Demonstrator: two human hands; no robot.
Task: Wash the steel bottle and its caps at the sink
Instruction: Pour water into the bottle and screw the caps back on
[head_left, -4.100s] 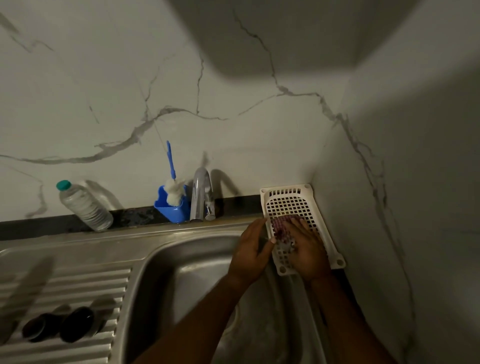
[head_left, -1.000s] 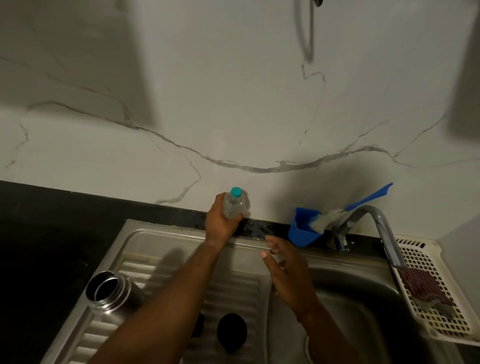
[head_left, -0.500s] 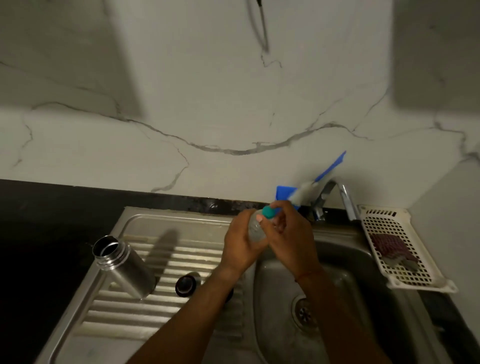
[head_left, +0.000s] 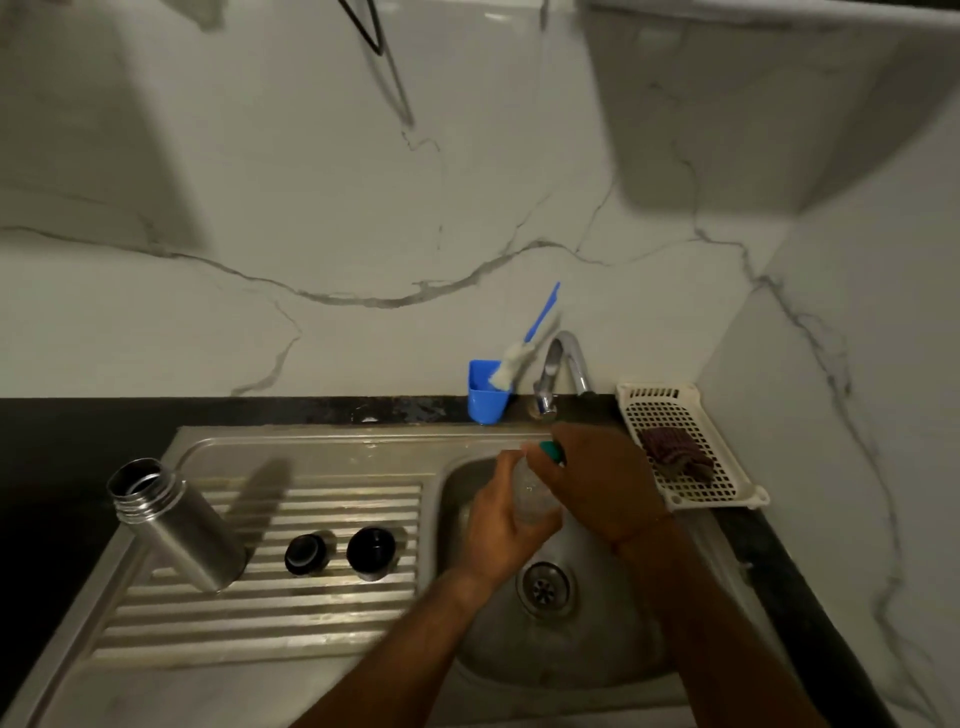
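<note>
The steel bottle stands uncapped on the ribbed drainboard at the left. Two black caps, a smaller one and a larger one, sit to its right on the ribs. Over the sink basin, my left hand grips the body of a small clear plastic bottle. My right hand holds its teal cap end, fingers curled over the top. Both hands are well right of the steel bottle.
The tap curves over the basin behind my hands. A blue cup holds a blue-handled bottle brush. A white perforated tray with a dark scrub pad sits at the right by the wall. Black counter runs along the left.
My left hand took the plastic bottle from the back ledge and brought it over the basin. My right hand closed on its cap. The view has swung right.
</note>
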